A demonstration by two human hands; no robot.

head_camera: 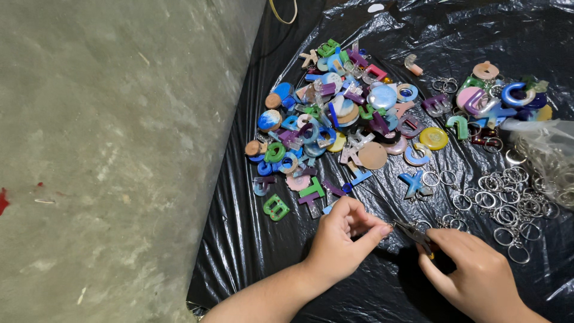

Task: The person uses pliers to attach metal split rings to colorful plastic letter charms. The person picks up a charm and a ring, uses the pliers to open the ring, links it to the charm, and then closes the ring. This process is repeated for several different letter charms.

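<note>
Between the two hands, low on the black plastic sheet, sit the tips of a small pair of pliers. The right hand is closed around the pliers' handles, with the metal nose pointing toward the left hand. The left hand's fingers are curled in, thumb and forefinger pinched narrow on something too small to make out, just at the pliers' tip. Just above the right hand lie loose metal key rings, scattered and overlapping, running off toward a clear bag with more rings at the far right. Above the left hand spreads a heap of coloured letter and disc charms in blue, green, purple, pink and tan; a green letter piece lies apart, near the left hand's upper left, and a blue letter piece lies between the heap and the rings. Well left of both hands, the sheet ends at a bare concrete floor.
</note>
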